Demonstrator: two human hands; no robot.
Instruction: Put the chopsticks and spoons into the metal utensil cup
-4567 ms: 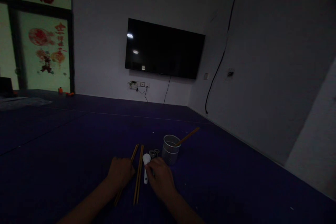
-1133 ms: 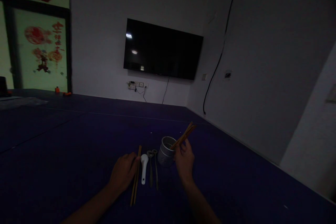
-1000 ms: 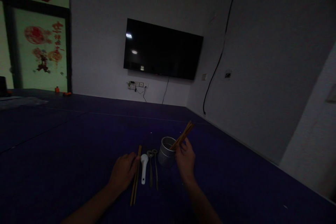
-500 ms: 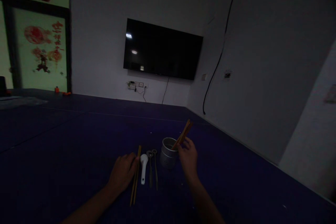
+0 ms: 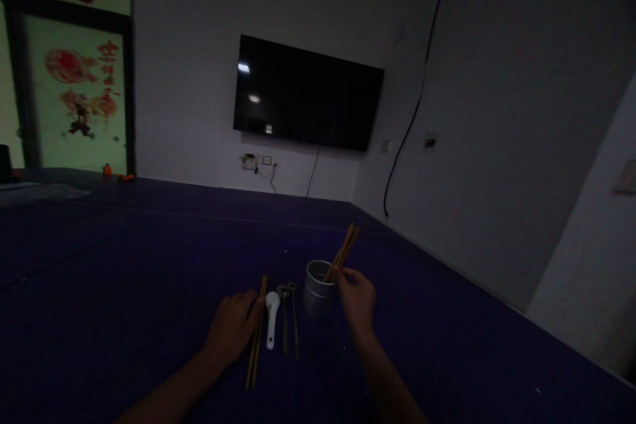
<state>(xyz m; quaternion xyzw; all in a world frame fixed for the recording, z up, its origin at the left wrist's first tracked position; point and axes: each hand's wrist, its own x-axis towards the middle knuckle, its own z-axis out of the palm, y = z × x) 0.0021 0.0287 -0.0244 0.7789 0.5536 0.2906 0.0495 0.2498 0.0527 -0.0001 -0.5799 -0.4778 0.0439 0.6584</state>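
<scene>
My right hand pinches wooden chopsticks at the right rim of a grey metal cup. Their lower ends are inside the cup, and they lean up to the right. My left hand lies on the purple surface, its fingers loosely bent and apart, with the tips at a pair of chopsticks lying there. To the right of that pair is a white soup spoon. Two metal spoons lie side by side between the white spoon and the cup.
The purple tabletop stretches back to the wall. A television hangs there, with sockets and cords below. A black cable runs down the right wall. Clear plastic sheeting and small orange objects lie far left.
The chopsticks in my right hand have tilted slightly left and lower, spreading a little apart at the top. My right fingers have shifted slightly down. My left hand stays put.
</scene>
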